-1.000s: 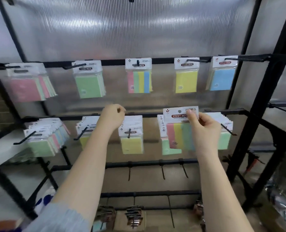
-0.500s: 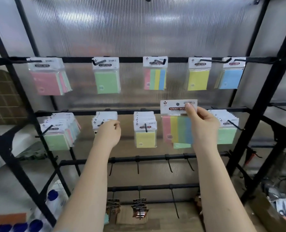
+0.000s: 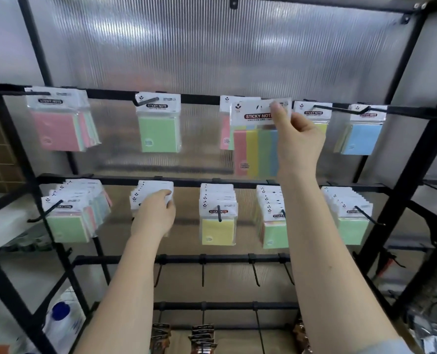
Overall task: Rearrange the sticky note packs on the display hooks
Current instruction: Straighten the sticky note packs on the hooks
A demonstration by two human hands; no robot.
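Head view: right hand (image 3: 298, 139) raised to the top rail (image 3: 199, 98) of the display rack, thumb and forefinger pinching the white header card of a multicolour sticky note pack (image 3: 254, 146) at its upper right corner. Pack hanging down and to the left of the fingers (image 3: 278, 109), its pink, yellow, green and blue strips partly covered by the palm. Held just in front of another multicolour pack (image 3: 225, 123) already on the middle hook of the top rail; whether the held pack's hole is on the hook cannot be told.

Left hand (image 3: 155, 215) down at the second rail (image 3: 186, 182), fingers curled over the front of a stack of packs (image 3: 152, 191) on the second hook from the rack's left edge, gripping it at the header cards.

Elsewhere on the top rail: pink packs (image 3: 59, 126) near the left edge, a green pack (image 3: 158, 129), a yellow pack (image 3: 314, 116) just behind the right hand, a blue pack (image 3: 363, 134) near the right edge. On the second rail: yellow stack (image 3: 218, 223) hanging between the two forearms.
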